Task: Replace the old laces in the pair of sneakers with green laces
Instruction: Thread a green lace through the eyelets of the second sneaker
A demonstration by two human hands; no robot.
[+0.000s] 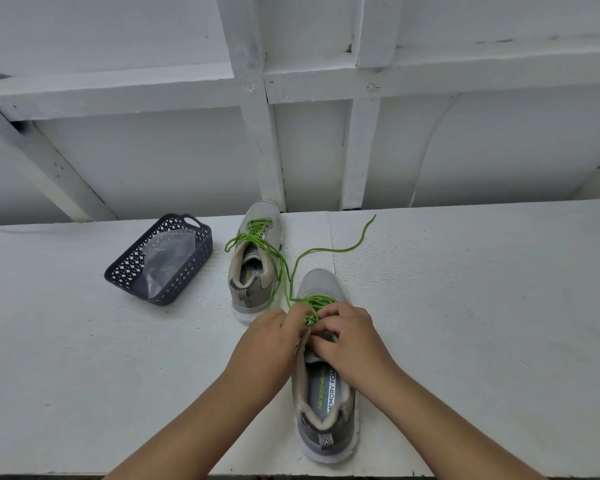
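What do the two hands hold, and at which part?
Both the left hand and the right hand pinch the thin green lace where it crosses the eyelets of the near grey mesh sneaker.

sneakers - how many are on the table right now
2. One sneaker stands at the back beside the dark basket, already threaded with a green lace. The other sneaker is nearest the camera, under both hands. None looks hidden.

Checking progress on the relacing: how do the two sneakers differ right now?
The far sneaker lies untouched, its green lace ends draped loose; the near sneaker has the left hand and right hand working its green lace at the eyelets. Both are grey, toes pointing away.
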